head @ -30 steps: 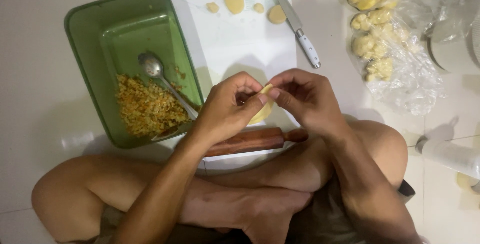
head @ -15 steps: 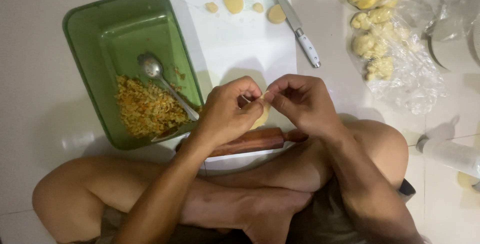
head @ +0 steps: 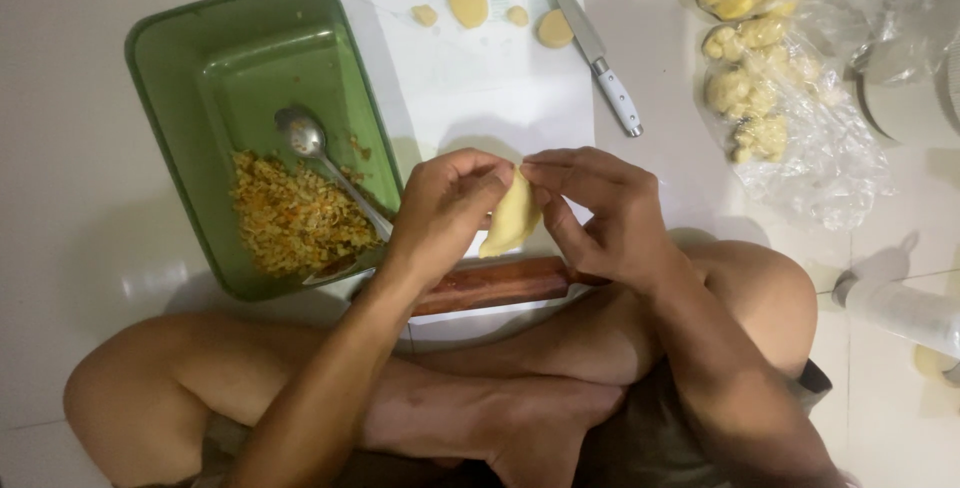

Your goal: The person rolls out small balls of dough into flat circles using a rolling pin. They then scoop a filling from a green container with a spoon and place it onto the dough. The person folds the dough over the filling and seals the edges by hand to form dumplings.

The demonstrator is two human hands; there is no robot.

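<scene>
A folded pale-yellow dough pastry (head: 510,218) is pinched between both my hands above the white sheet (head: 470,78). My left hand (head: 440,208) grips its left edge and top, my right hand (head: 600,213) holds its right edge with the fingertips at the top seam. A wooden rolling pin (head: 495,283) lies just below my hands, across my crossed legs. At the left stands a green rectangular tray (head: 180,148) with orange-yellow shredded filling (head: 290,218) and a metal spoon (head: 320,153) resting in it.
Small dough rounds (head: 468,3) and dough bits lie at the far end of the sheet, beside a white-handled knife (head: 597,53). Clear plastic bags of dough balls (head: 760,78) sit at the right. A metal tray edge runs along the top. A white bottle (head: 900,308) lies at the right.
My hands have shifted slightly and spread apart, so more of the folded pastry shows between them. The fingertips have moved along its upper seam.
</scene>
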